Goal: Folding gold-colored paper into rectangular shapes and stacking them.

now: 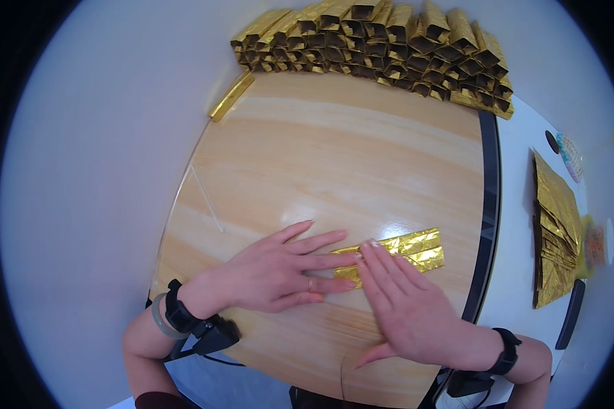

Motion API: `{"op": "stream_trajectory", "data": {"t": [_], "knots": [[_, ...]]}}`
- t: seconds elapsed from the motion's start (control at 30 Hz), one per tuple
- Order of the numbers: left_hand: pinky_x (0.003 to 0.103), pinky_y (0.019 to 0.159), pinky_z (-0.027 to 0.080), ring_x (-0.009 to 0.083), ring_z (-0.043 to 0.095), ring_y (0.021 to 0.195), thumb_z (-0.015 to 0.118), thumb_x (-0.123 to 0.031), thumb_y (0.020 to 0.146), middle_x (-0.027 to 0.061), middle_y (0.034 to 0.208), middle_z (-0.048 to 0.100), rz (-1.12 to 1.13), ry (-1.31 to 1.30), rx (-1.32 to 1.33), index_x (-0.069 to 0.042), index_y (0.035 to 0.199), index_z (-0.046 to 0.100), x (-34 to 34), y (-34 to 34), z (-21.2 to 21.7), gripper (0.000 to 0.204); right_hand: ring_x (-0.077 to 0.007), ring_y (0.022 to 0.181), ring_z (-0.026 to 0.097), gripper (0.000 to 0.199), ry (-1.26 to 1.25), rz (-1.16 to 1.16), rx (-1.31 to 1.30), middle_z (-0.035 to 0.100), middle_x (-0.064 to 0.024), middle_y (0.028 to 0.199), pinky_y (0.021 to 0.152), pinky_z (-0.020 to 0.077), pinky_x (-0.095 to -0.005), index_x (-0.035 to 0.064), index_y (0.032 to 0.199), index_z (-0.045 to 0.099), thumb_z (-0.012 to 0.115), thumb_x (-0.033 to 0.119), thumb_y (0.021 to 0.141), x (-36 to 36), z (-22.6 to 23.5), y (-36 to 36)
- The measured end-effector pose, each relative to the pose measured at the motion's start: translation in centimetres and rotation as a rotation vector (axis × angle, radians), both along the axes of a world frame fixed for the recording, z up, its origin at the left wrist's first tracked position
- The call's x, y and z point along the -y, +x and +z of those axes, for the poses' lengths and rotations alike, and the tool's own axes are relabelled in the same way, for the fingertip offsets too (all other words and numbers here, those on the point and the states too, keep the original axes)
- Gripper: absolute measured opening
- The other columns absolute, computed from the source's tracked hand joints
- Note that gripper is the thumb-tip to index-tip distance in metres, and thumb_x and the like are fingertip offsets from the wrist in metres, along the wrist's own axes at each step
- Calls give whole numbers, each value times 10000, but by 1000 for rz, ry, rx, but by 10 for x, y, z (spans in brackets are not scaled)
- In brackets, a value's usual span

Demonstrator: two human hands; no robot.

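Wood counter (320,150) before you, foil (426,247) running lengthwise left to right, right end angled away; your right hand (409,307) lies across its middle, left hand (276,276) at its left end, both grips straight-fingered, pinching nothing.

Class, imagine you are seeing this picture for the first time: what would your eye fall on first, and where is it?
Probably the big stack of gold tubes, piled along the far edge of the table. Next come the left hand and right hand, fingers spread over a gold strip at the near side. Off to the right, a gold bundle lies on a white surface.
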State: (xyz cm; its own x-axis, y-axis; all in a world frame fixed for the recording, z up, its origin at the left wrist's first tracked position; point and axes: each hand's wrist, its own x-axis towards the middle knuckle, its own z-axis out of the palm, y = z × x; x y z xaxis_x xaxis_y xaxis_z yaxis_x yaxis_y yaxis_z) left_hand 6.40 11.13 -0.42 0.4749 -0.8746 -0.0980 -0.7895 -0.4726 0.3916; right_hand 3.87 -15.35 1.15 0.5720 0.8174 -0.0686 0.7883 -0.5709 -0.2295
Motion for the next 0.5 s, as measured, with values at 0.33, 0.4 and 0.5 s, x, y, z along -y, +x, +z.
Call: {"op": "stream_trajectory", "data": {"t": [0.33, 0.4, 0.5], "knots": [[501, 1160, 186, 211, 234, 1441, 471, -366, 973, -47, 1522, 343, 2, -16, 44, -299, 1344, 535, -4, -2, 2, 383, -311, 1409, 300, 1121, -166, -74, 49, 304, -233, 1502, 1149, 230, -421, -95, 1419, 290, 527, 744, 713, 48, 10, 10], [504, 1159, 190, 212, 234, 1441, 473, -365, 972, -46, 1523, 340, -2, -18, 51, -296, 1347, 530, -3, -1, 1, 386, -323, 1405, 304, 1132, -199, -80, 75, 303, -255, 1494, 1145, 233, -433, -115, 1409, 289, 533, 742, 711, 48, 12, 6], [509, 1157, 193, 213, 235, 1441, 472, -365, 972, -44, 1526, 335, -6, -5, 69, -296, 1357, 518, -2, -3, 3, 394, -340, 1404, 299, 1149, -192, -130, 103, 299, -282, 1484, 1148, 232, -423, -144, 1396, 282, 533, 744, 710, 30, 11, -4]]}}
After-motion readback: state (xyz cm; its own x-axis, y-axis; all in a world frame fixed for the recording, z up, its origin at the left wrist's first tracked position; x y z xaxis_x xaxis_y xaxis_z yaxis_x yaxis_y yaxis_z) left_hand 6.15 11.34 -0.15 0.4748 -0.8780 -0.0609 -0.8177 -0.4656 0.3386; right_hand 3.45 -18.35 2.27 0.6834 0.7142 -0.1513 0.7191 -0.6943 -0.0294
